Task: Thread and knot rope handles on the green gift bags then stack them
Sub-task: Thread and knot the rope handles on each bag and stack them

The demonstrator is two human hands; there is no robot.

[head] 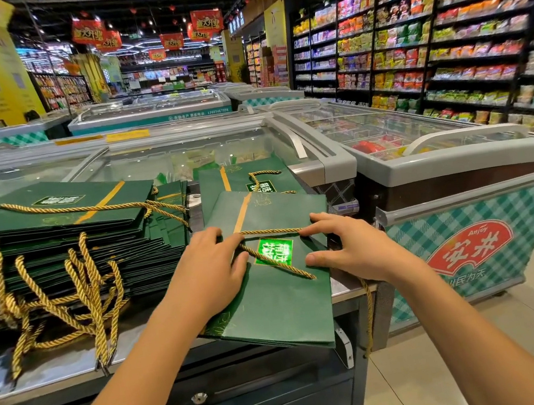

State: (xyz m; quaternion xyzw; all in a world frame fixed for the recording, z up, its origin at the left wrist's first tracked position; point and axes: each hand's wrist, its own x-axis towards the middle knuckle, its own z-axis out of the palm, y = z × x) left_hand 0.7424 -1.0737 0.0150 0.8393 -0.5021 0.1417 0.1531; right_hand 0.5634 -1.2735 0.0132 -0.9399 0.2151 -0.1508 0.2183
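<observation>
Green gift bag [274, 308] lies flat on steel counter [58, 370]; bag stack [60, 264] at its 9 o'clock. Left hand [213, 272] pinches gold rope [273, 231], thumb to forefinger. Right hand [356, 251], fingers spread, presses rope's 3 o'clock end down.

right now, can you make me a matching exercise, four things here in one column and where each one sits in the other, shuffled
Column one:
1. gift bag
2. gold rope handle
3. stack of bags
4. loose ropes

Column two:
A. trailing over the counter's front edge, left side
B. piled on the counter's left part
C. flat at the counter's right end, one corner overhanging
D. across the bag's face, between the left hand and right hand

Pairs: 1-C, 2-D, 3-B, 4-A
</observation>
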